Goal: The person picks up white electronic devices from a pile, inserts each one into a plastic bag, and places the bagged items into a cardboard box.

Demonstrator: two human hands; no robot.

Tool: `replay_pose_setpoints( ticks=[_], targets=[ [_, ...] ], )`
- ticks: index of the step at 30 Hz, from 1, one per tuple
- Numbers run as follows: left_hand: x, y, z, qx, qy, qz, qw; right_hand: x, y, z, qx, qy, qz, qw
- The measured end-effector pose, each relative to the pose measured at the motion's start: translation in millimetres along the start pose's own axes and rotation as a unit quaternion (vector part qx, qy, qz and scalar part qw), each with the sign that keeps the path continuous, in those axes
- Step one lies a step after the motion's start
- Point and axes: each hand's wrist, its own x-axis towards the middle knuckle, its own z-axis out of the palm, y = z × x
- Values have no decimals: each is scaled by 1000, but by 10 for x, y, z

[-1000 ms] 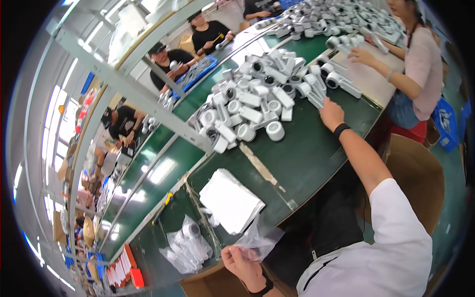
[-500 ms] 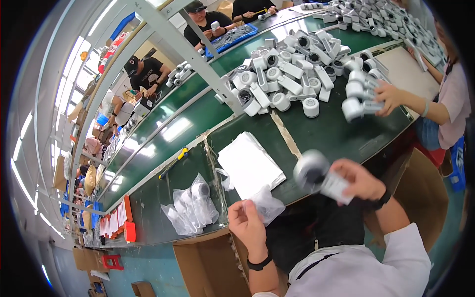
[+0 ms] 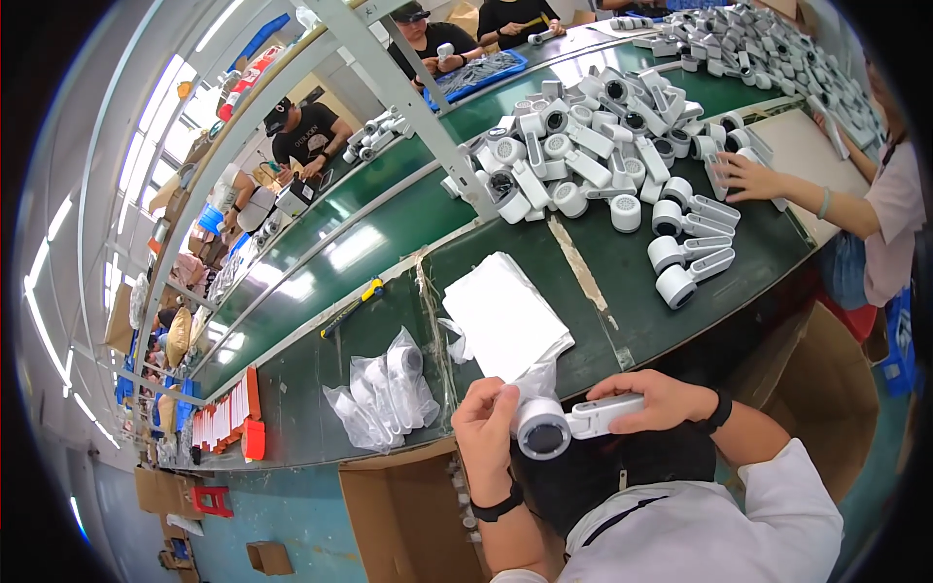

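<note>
My right hand (image 3: 653,400) clasping the handle of a white plastic handheld device with a round grey-faced head (image 3: 569,425), my left hand (image 3: 489,428) pinching a clear plastic bag (image 3: 530,386) at its head, above the green table edge (image 3: 389,321), stack of white bags (image 3: 505,316) just beyond.

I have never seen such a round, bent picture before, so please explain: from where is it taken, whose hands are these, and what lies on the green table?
The picture comes from a wide camera worn on a person's head, looking down; that lens bends straight edges. No machine works here, only two bare hands. The right hand holds the handle of a white handheld device with a round dark-centred head. The left hand holds a thin clear plastic bag at that head. On the green table lie a stack of white sheets, some already bagged devices and a big pile of the same white devices. Another person's hand reaches toward that pile. Below the table edge stands a cardboard box.
</note>
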Motion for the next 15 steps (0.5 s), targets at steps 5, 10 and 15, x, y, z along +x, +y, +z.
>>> replay_pose_setpoints(
  ticks=[5,10,15],
  targets=[
    [-47,139,57,114,-46,56,991,93,-26,-57,-61,-25,-24,998],
    [-95,179,91,179,-57,66,980,124,-61,-35,-100,15,-49,994],
    [-134,239,127,227,-40,108,967,119,-55,14,-90,81,-53,991]
  ],
)
